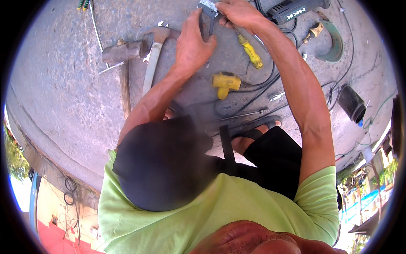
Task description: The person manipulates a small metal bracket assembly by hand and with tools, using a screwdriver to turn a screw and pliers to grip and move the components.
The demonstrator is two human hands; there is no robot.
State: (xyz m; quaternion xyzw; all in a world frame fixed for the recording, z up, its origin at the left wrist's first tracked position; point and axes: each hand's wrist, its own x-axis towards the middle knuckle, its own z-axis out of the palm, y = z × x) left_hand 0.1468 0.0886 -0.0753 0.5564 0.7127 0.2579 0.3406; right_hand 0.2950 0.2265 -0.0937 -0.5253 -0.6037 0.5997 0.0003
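Near the top edge, my left hand (pixel 191 44) is closed around the side of a dark grey metal bracket (pixel 208 12) with a slot-like gap. The fingers of my right hand (pixel 240 15) are pressed together at the bracket's far right end, beside a shiny, pale surface. What exactly the right fingertips pinch is partly hidden. Just below my right hand lies a screwdriver (pixel 251 51) with a yellow handle. A claw hammer (pixel 155 53) rests to the left of my left hand, its head close to the wrist.
A sledgehammer (pixel 122 53) with a wooden handle lies farther left. A yellow cable connector (pixel 225 83) sits between my arms, trailing black cables. At the right are a dark power tool (pixel 294 10), a brush (pixel 314 33), a green container (pixel 336 44) and a black cup (pixel 352 103).
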